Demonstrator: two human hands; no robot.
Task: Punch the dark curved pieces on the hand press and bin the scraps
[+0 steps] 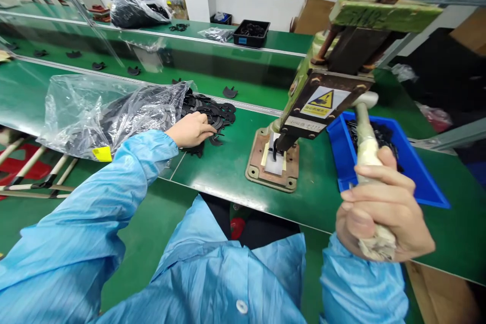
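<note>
My right hand [383, 207] is wrapped round the tape-covered lever [365, 136] of a green hand press [319, 81]. Below the ram, a black part [275, 148] sits on the small metal fixture of the press base [261, 172]. On the left, my left hand [193, 130] is closed in a pinch at the near edge of a heap of flat black parts [212, 111]. A thin dark piece shows at its fingertips, though most of it is hidden. The heap spills from a clear plastic bag [114, 116] with a yellow label.
A blue bin [425, 182] holding dark parts stands right of the press. Single black parts lie spaced along the green strip [190, 78] behind the bag. On the rear ledge are a black tray [251, 34] and another filled bag [132, 10]. A metal shelf edge crosses overhead.
</note>
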